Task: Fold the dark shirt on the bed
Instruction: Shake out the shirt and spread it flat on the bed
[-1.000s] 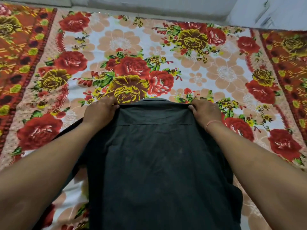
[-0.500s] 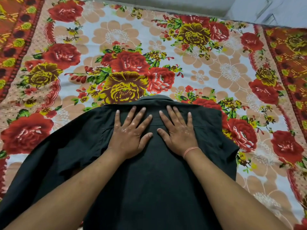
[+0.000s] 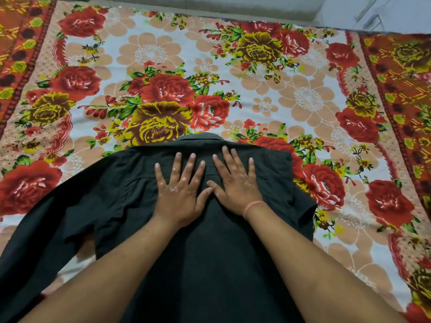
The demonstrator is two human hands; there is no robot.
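Note:
The dark shirt [image 3: 93,206] lies back-up on the bed, collar pointing away from me, its left sleeve spread out to the lower left and its right sleeve lying short at the right. My left hand [image 3: 179,192] rests flat on the upper back just below the collar, fingers spread. My right hand [image 3: 235,183], with a pink band at the wrist, lies flat beside it, the two thumbs almost touching. Neither hand grips the cloth. My forearms hide the shirt's lower part.
The bed carries a floral sheet [image 3: 291,101] with red and yellow roses on white, bordered in orange-red at both sides. A pale wall [image 3: 256,5] runs along the far edge and a white cabinet [image 3: 384,12] stands at the top right.
A second ago both hands pinched the shirt's shoulders. They let go, the sleeves fell out to the sides, and the hands now lie flat together on the upper back.

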